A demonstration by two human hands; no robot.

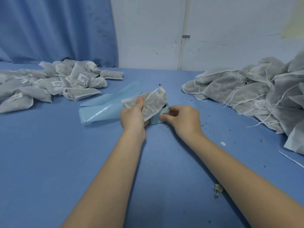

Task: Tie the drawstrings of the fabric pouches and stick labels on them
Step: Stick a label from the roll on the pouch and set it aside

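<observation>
Holding a filled grey fabric pouch (148, 104) in the left hand (132, 116) just above a small roll of pale blue label tape (160, 115) on the blue tabletop (82, 162).

The left hand's fingers curl under the pouch with the thumb pressed on top, beside its white drawstring (152, 94); the pouch sits tilted, its gathered neck pointing away from the person. The right hand (182, 120) rests at the right side of the roll, thumb and forefinger pinching a white printed label (165, 114) at its edge. Left of the roll trails a glossy blue backing strip (100, 112). Far left of the roll lies a heap of labelled pouches (57, 81); far right, a bigger pile of unlabelled pouches with loose strings (255, 89). Dark crumbs (218, 190) dot the tabletop nearer the person.
</observation>
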